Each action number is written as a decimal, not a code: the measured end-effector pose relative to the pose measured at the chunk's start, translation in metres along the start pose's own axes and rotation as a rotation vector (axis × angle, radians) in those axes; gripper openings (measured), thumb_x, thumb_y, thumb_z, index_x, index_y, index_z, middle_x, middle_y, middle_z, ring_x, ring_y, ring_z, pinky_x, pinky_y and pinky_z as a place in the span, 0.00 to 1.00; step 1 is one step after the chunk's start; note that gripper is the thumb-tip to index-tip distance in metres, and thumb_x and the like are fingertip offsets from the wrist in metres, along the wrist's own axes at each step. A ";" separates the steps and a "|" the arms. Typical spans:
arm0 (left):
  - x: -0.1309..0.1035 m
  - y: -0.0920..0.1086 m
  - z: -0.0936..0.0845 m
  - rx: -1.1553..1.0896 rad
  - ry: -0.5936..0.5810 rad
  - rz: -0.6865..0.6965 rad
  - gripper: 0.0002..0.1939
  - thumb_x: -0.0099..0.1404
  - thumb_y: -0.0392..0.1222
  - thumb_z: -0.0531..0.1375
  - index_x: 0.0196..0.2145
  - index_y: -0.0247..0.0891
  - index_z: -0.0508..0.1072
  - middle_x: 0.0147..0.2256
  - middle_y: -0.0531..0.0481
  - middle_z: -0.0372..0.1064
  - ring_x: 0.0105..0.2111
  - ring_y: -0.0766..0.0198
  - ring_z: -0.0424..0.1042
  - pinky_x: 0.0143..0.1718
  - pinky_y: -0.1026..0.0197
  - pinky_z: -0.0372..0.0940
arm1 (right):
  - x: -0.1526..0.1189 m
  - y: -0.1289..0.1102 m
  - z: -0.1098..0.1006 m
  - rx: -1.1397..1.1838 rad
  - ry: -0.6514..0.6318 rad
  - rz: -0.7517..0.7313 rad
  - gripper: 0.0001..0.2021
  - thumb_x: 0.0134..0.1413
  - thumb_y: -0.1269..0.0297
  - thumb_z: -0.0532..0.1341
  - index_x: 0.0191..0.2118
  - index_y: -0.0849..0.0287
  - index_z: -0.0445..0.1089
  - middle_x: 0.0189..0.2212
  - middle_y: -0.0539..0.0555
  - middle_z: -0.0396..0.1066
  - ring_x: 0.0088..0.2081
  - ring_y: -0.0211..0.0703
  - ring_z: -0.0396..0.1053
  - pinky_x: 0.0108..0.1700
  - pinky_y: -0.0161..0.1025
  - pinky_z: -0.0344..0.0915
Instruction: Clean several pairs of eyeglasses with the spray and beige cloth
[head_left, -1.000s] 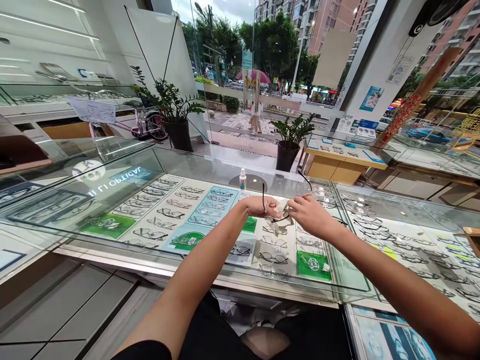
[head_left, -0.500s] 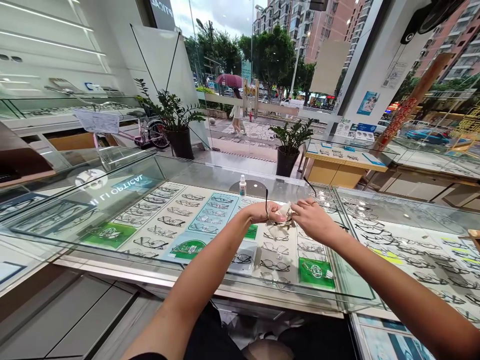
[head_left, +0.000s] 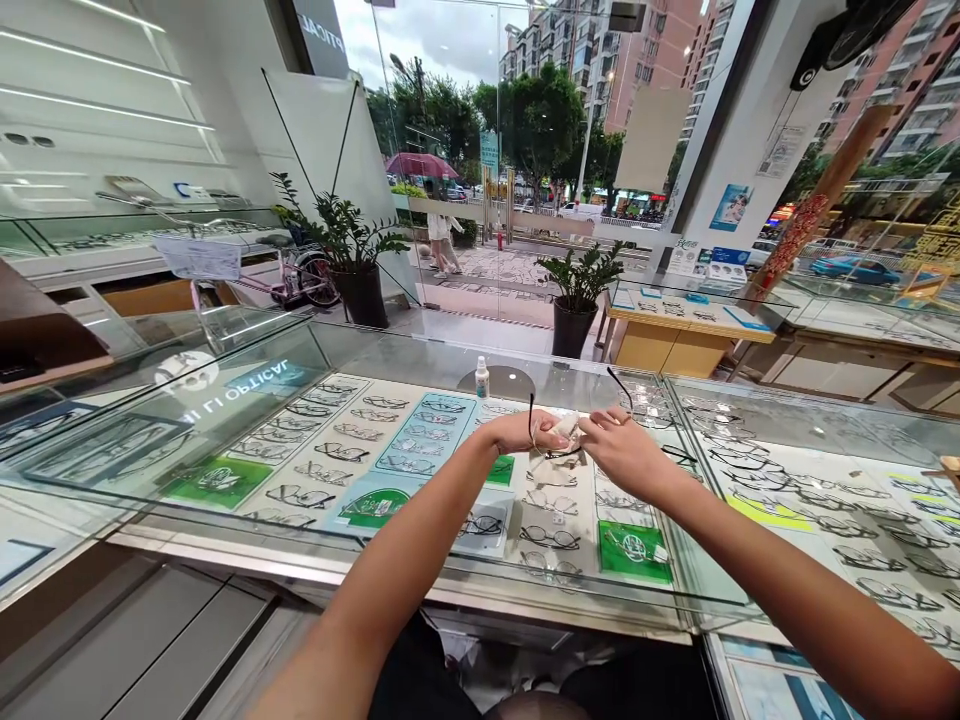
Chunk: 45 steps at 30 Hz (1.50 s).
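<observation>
Over the glass counter, my left hand (head_left: 523, 431) is closed on a crumpled white cloth (head_left: 568, 427), pressed against a pair of eyeglasses (head_left: 532, 400). One dark temple of the eyeglasses sticks up beside that hand. The other temple rises behind my right hand (head_left: 619, 447), whose fingers are closed on the right side of the frame, close to the cloth. My fingers and the cloth hide most of the lenses. Beyond my hands, a small white spray bottle (head_left: 481, 377) stands upright on the counter top.
Beneath the glass of the display case (head_left: 360, 545) lie rows of eyeglasses and green cards. Another case (head_left: 825, 430) adjoins it at right. Potted plants (head_left: 575, 325) stand beyond the counter, with a bicycle (head_left: 285, 275) at left. A person (head_left: 442, 240) walks outside under a purple umbrella (head_left: 421, 166).
My hands stay together at the eyeglasses and cloth, with only a small shift in the fingers. The view has tilted slightly upward. Outside, the person with the umbrella has moved left.
</observation>
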<state>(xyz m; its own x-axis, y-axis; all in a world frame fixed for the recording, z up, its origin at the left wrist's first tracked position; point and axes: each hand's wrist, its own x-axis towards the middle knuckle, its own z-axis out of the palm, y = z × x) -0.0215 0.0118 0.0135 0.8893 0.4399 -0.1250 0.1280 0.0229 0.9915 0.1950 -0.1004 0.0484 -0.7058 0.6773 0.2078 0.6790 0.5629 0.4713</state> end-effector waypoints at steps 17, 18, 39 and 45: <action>0.008 -0.012 -0.004 -0.141 0.266 0.053 0.31 0.53 0.67 0.76 0.31 0.34 0.76 0.27 0.51 0.68 0.26 0.68 0.63 0.28 0.65 0.56 | -0.004 0.007 0.008 -0.006 0.050 0.154 0.12 0.68 0.78 0.59 0.38 0.59 0.78 0.44 0.59 0.76 0.48 0.54 0.66 0.55 0.50 0.56; 0.009 -0.013 -0.008 -0.173 0.300 0.056 0.33 0.53 0.70 0.74 0.33 0.34 0.76 0.28 0.51 0.69 0.26 0.68 0.64 0.28 0.64 0.58 | -0.004 0.010 0.007 0.001 0.063 0.183 0.12 0.68 0.78 0.59 0.37 0.59 0.78 0.43 0.60 0.76 0.48 0.54 0.66 0.55 0.51 0.55; 0.012 0.001 0.000 -0.402 0.496 0.225 0.34 0.50 0.61 0.80 0.43 0.32 0.80 0.38 0.45 0.79 0.38 0.63 0.74 0.48 0.56 0.69 | 0.052 0.013 0.034 1.663 0.704 0.877 0.19 0.56 0.41 0.70 0.36 0.53 0.83 0.39 0.54 0.80 0.44 0.51 0.72 0.51 0.47 0.66; 0.012 0.004 0.013 -0.423 0.414 0.257 0.36 0.53 0.59 0.80 0.52 0.34 0.79 0.40 0.45 0.80 0.39 0.64 0.75 0.49 0.57 0.68 | 0.053 0.005 0.051 1.813 0.742 0.895 0.20 0.51 0.40 0.74 0.35 0.52 0.83 0.42 0.53 0.79 0.45 0.50 0.72 0.49 0.44 0.68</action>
<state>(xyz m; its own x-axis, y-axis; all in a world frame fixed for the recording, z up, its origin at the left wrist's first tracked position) -0.0044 0.0057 0.0154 0.6145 0.7867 0.0588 -0.3259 0.1853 0.9271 0.1716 -0.0374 0.0184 0.2055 0.9404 0.2710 -0.1347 0.3015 -0.9439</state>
